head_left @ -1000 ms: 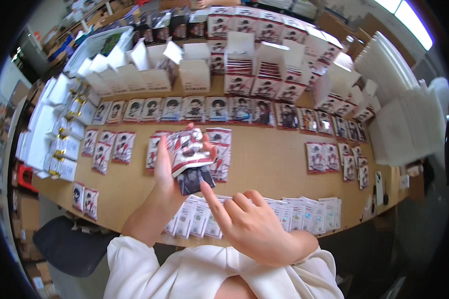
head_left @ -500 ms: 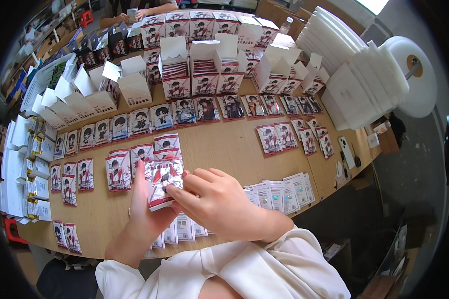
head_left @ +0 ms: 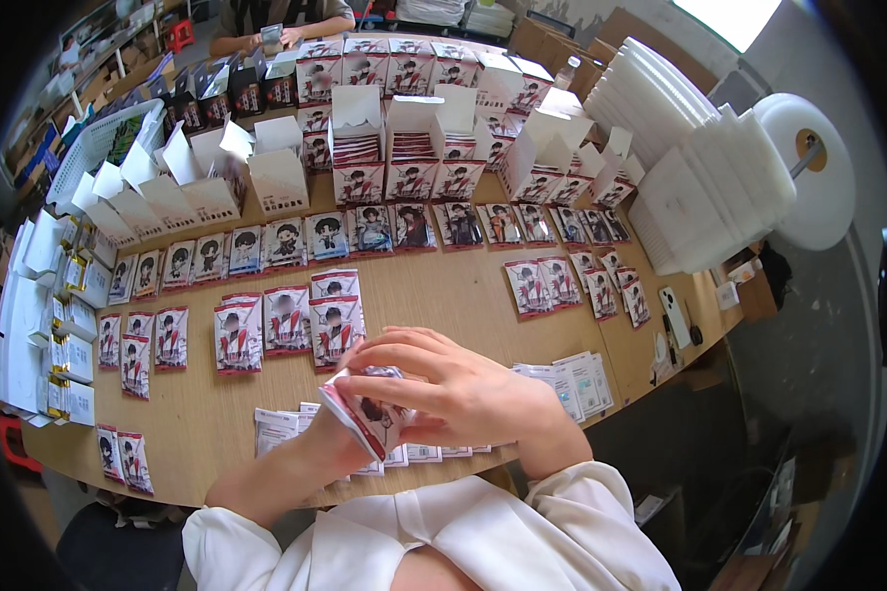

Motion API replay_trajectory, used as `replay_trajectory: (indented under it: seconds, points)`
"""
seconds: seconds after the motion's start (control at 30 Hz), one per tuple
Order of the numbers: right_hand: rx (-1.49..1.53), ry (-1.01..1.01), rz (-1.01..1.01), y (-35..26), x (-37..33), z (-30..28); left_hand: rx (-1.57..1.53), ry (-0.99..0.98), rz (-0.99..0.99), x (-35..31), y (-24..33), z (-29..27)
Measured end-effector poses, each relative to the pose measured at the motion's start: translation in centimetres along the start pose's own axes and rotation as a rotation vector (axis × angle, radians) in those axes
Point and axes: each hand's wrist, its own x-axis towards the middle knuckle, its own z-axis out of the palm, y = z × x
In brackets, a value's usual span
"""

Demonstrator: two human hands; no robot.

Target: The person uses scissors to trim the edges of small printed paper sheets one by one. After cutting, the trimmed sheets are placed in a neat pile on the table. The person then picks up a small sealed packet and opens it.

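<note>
Low over the near middle of the table, a stack of red-and-white foil card packets (head_left: 367, 412) is tilted between my hands. My left hand (head_left: 327, 441) is closed round it from below, its fingers mostly hidden. Bent over the top and far side of the stack, my right hand (head_left: 468, 386) grips it with curled fingers. Just beyond lie small piles of matching packets (head_left: 237, 335). Partly under my arms, a row of white packets (head_left: 278, 426) lies back side up along the near edge.
Behind the piles runs a row of character packets (head_left: 286, 243). Opened display boxes (head_left: 360, 184) stand farther back. White boxes (head_left: 44, 325) line the left edge. At the right are stacked white plastic trays (head_left: 700, 187) and a phone (head_left: 674, 317). Another person's hands (head_left: 291, 37) are across the table.
Both hands have drawn the packet stack nearer and to the right, tilting it. The right hand now covers its top. The pile farther up shows more fully, and the view has shifted slightly.
</note>
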Motion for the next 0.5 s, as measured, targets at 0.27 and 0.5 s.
replay_trajectory:
  seconds: [0.27,0.5]
  points:
    - [-0.115,0.193,0.208,0.6,-1.7,0.0,0.079,-0.035,-0.066,1.0,-2.1,-2.0]
    - [-0.55,0.056,1.15,11.8,-4.9,-1.1,0.035,0.29,0.277,-0.6,3.0,0.7]
